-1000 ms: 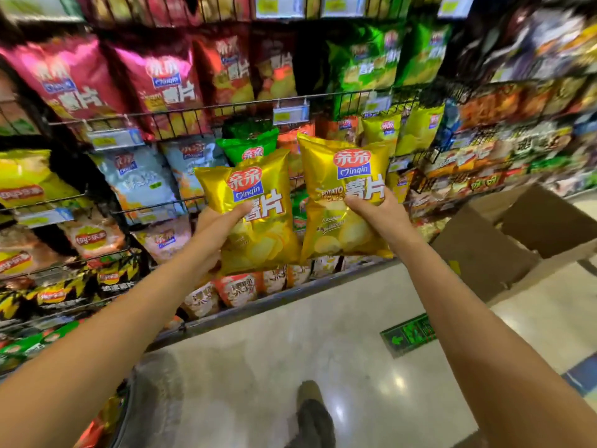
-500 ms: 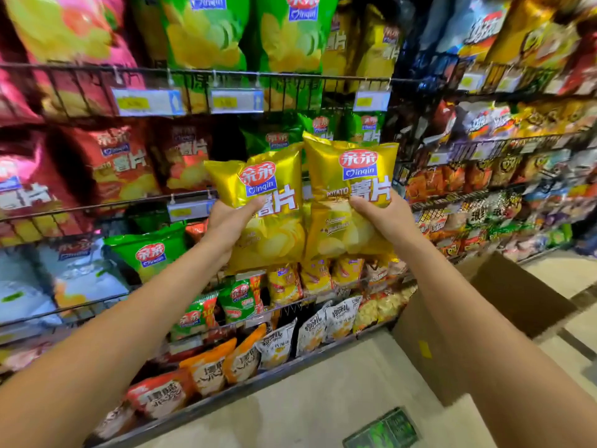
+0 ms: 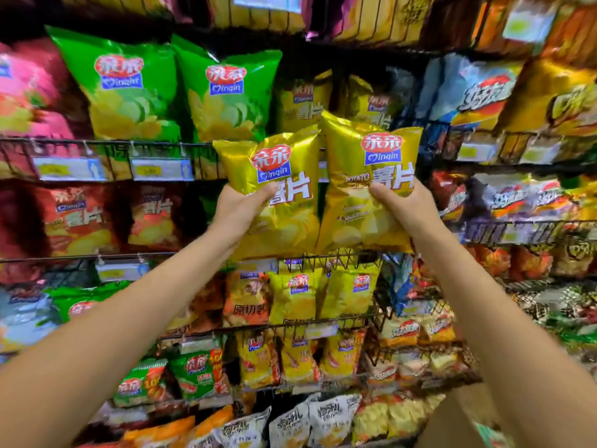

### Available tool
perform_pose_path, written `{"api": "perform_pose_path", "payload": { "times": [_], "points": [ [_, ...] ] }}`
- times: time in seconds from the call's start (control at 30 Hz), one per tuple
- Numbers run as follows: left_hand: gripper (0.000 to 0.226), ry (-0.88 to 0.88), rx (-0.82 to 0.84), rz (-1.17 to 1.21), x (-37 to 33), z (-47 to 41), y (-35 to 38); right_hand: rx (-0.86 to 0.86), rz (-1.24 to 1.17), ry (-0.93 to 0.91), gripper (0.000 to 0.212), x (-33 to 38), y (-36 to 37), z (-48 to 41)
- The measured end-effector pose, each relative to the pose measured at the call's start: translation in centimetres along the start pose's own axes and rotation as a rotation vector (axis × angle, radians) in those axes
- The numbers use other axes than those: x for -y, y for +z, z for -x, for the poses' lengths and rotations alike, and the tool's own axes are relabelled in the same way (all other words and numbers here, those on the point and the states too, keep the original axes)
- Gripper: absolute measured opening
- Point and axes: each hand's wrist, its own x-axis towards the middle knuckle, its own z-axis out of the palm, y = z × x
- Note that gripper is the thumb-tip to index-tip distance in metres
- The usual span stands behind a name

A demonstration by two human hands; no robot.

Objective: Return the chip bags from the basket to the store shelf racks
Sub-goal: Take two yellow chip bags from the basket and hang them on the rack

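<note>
I hold two gold Qinqin chip bags upright side by side in front of the wire racks. My left hand (image 3: 240,210) grips the left gold bag (image 3: 274,176) at its left edge, thumb across the front. My right hand (image 3: 399,206) grips the right gold bag (image 3: 365,189) at its right edge, thumb on the front. The right bag sits slightly higher and overlaps the left one's edge. Behind their tops, matching gold bags (image 3: 303,101) stand in an upper wire rack (image 3: 200,147). The basket is out of view.
Green Qinqin bags (image 3: 129,92) fill the upper rack to the left, red bags (image 3: 77,218) the rack below. Small gold bags (image 3: 292,295) hang under my hands. Blue and orange bags (image 3: 478,92) crowd the right-hand racks. A cardboard box corner (image 3: 465,421) shows at bottom right.
Both hands have lifted the two gold bags upward along the racks, and my view has tilted up with them; the floor and most of the cardboard box have dropped out of sight.
</note>
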Motion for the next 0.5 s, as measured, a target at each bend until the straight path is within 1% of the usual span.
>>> {"api": "perform_pose_path", "payload": {
  "times": [0.07, 0.17, 0.2, 0.3, 0.37, 0.5],
  "points": [
    [0.026, -0.022, -0.042, -0.031, -1.4, -0.4, 2.8, 0.035, 0.002, -0.018, 0.029, -0.2, -2.3, -2.6],
    [0.033, -0.006, -0.072, -0.067, -4.0, -1.4, 6.3, 0.078, -0.007, -0.025, 0.03, 0.3, -5.4, -6.5],
    [0.032, 0.009, -0.088, -0.076, -4.9, -1.8, 7.4, 0.094, -0.005, -0.028, 0.03, 0.6, -6.1, -7.8],
    [0.016, 0.022, -0.141, -0.127, -7.8, -3.6, 10.5, 0.132, -0.017, -0.038, 0.026, 1.7, -7.7, -10.9],
    [0.02, 0.01, -0.164, -0.17, -9.6, -5.3, 12.2, 0.143, -0.04, -0.037, 0.018, 2.2, -8.6, -13.1],
    [0.033, -0.069, -0.181, -0.215, -11.9, -8.8, 13.8, 0.131, -0.012, 0.015, 0.023, 3.1, -9.9, -17.0]
  ]
}}
